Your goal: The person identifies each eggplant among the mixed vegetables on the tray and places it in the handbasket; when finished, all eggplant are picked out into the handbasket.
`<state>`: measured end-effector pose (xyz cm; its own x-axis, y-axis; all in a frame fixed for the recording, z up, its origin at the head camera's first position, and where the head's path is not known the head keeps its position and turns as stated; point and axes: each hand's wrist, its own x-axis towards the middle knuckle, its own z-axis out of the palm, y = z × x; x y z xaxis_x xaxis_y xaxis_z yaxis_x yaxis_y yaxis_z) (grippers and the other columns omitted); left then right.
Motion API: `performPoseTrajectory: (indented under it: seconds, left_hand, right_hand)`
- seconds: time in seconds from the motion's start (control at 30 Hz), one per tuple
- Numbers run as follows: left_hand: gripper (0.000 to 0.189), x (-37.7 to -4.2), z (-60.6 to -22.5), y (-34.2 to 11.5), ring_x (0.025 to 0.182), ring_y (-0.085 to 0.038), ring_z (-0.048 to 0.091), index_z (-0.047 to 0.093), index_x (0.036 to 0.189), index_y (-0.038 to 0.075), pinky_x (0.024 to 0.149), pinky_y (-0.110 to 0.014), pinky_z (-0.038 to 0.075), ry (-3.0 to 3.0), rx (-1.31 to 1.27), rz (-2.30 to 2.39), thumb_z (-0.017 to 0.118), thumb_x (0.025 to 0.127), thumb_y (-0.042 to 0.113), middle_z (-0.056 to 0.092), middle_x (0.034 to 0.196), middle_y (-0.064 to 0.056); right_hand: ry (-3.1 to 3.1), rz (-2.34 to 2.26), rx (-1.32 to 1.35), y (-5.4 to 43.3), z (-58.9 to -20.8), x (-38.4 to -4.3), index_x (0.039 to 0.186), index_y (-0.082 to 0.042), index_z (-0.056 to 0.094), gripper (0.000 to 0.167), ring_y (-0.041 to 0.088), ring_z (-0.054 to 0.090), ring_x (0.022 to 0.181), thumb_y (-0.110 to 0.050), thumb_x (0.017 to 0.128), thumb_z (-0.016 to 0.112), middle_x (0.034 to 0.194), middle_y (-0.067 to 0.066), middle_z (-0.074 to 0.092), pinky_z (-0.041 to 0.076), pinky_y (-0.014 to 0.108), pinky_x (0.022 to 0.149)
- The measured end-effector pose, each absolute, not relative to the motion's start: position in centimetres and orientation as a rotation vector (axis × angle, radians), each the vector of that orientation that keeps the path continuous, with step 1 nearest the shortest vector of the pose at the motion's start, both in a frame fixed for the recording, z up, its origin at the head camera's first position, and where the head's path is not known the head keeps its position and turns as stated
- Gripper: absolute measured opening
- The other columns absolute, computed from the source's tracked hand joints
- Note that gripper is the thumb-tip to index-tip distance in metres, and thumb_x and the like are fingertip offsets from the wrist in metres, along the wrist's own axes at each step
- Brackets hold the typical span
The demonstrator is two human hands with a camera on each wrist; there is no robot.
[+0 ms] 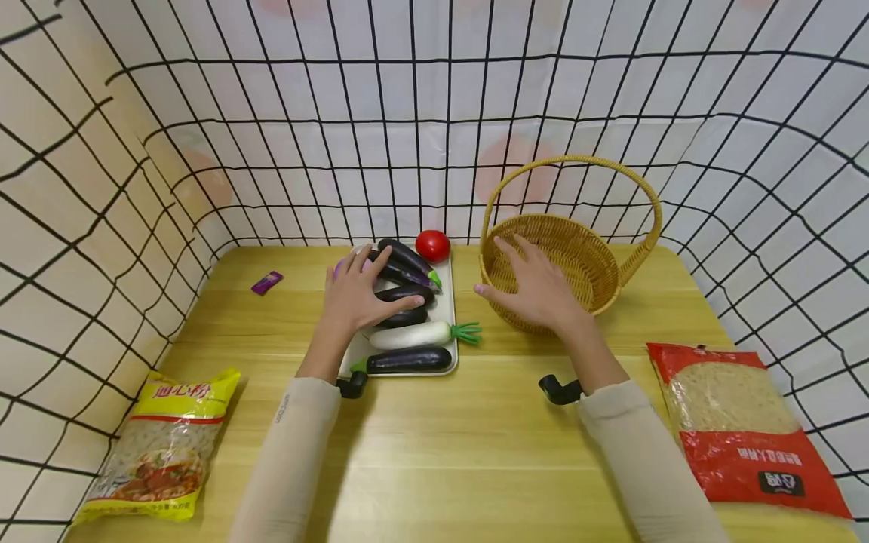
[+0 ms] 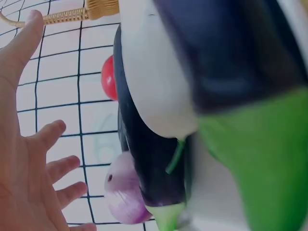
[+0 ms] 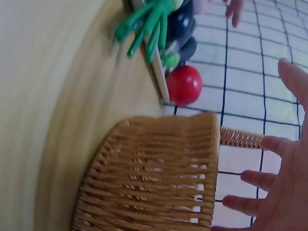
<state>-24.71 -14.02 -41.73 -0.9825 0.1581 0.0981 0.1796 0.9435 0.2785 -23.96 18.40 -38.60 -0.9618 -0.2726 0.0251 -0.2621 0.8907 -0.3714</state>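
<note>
My left hand (image 1: 353,298) hovers above a white tray (image 1: 444,302), fingers spread and holding nothing. Several dark eggplants (image 1: 410,360), a white radish (image 1: 410,335) with green leaves and a red tomato (image 1: 433,246) lie on this tray. Partly hidden behind the left fingers is a purple onion, plainer in the left wrist view as a round onion (image 2: 126,190). Over the near left side of a wicker basket (image 1: 577,234) my right hand (image 1: 536,290) is spread, also holding nothing. The right wrist view shows its fingers beside the basket's woven rim (image 3: 215,168).
A small purple packet (image 1: 267,283) lies at the back left of the wooden table (image 1: 434,452). A yellow-topped food bag (image 1: 163,445) is at the front left, a red bag (image 1: 747,422) at the right. Black wire grid (image 1: 448,121) encloses the back and sides.
</note>
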Motion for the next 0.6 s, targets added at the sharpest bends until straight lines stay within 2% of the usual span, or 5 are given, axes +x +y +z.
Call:
performPoseTrajectory:
  seconds: [0.17,0.3,0.43,0.6]
  left_hand:
    - [0.112,-23.9,-42.0,-15.2,0.156,-0.039,0.022,0.024,0.164,0.035,0.125,-0.064,0.020,-2.978,-0.303,-0.568,0.058,0.073,0.090,0.021,0.172,-0.009]
    - [0.106,-23.1,-42.0,-16.2,0.157,-0.040,0.020,0.025,0.164,0.038,0.124,-0.065,0.024,-2.953,-0.278,-0.727,0.063,0.076,0.085,0.017,0.173,-0.006]
    - [0.104,-22.5,-42.4,-17.4,0.156,-0.042,0.022,0.025,0.163,0.039,0.119,-0.069,0.030,-2.935,-0.226,-0.858,0.064,0.078,0.082,0.017,0.173,-0.007]
    - [0.103,-21.9,-42.9,-19.1,0.156,-0.046,0.020,0.020,0.165,0.037,0.116,-0.075,0.028,-2.944,-0.166,-0.952,0.064,0.081,0.079,0.016,0.173,-0.009]
  right_hand:
    - [3.002,-0.678,-0.488,17.8,-38.9,-22.8,0.166,-0.033,0.018,0.094,0.041,0.019,0.157,-0.079,0.091,0.050,0.173,0.010,0.014,0.025,0.075,0.117]
    - [3.006,-0.749,-0.534,17.6,-39.2,-21.8,0.164,-0.031,0.027,0.088,0.040,0.027,0.154,-0.073,0.092,0.055,0.171,0.009,0.024,0.030,0.073,0.116]
    - [2.993,-0.834,-0.591,17.3,-39.4,-20.8,0.160,-0.030,0.037,0.080,0.038,0.034,0.151,-0.068,0.094,0.059,0.167,0.006,0.033,0.035,0.071,0.114]
    - [2.953,-0.962,-0.678,16.8,-39.9,-19.9,0.154,-0.027,0.047,0.068,0.036,0.043,0.145,-0.058,0.096,0.063,0.159,0.006,0.045,0.039,0.066,0.114]
